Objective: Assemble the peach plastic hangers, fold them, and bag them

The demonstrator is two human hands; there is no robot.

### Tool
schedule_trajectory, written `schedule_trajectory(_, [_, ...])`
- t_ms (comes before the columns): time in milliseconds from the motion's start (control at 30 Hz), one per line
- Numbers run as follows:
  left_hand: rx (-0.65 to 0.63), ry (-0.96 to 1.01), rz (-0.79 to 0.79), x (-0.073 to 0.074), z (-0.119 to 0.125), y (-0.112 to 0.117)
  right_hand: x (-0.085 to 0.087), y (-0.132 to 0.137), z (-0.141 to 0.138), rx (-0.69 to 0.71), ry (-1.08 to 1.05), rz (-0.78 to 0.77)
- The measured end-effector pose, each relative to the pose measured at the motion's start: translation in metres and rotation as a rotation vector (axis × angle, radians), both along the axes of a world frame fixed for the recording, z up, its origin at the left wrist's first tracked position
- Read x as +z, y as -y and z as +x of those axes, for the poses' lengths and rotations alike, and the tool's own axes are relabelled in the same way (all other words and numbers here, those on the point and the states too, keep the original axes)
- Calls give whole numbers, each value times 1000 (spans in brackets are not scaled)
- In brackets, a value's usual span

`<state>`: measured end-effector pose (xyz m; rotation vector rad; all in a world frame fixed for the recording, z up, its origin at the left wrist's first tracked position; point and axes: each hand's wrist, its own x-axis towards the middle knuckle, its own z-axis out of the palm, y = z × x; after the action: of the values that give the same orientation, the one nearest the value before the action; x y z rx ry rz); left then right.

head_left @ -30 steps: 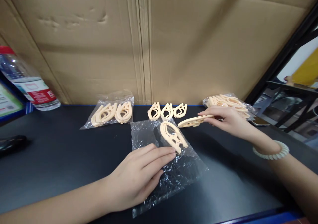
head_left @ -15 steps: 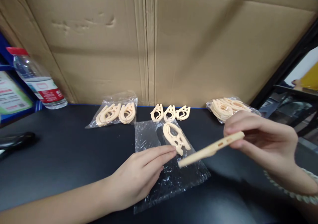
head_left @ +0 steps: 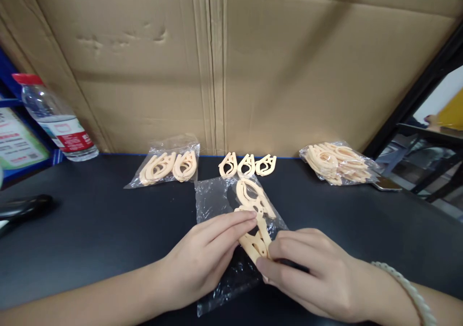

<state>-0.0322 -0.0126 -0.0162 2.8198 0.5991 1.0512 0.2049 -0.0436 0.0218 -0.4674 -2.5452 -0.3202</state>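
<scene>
A clear plastic bag (head_left: 213,200) lies flat in the middle of the black table. Toward its far end is a beige folding hanger (head_left: 249,191), folded up. My right hand (head_left: 318,273) grips the near end of another beige folded hanger (head_left: 255,244), which now lies low over the bag and meets the first one. My left hand (head_left: 210,253) rests on the bag with its fingers together, their tips over the held hanger's far part. Its thumb is hidden, and whether the held hanger is inside the bag I cannot tell.
Three folded hangers (head_left: 247,165) stand in a row at the back. Bagged hangers lie to the left (head_left: 159,167) and right (head_left: 336,162), the latter beside a flat dark object (head_left: 388,183). A bottle (head_left: 61,123), a black object (head_left: 29,205) and a cardboard wall (head_left: 144,75) surround them.
My right hand has come down and left, bringing its hanger from edge-on in the air to flat over the bag, under my left fingertips. My left hand has stayed put.
</scene>
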Motion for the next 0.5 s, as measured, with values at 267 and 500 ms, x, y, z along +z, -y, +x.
schedule_trajectory(267, [21,88,0,3,2,4,-5,1,-1,23,34,4])
schedule_trajectory(500, [-29,35,15,1,4,5,-19,-6,-9,-59,175,-211])
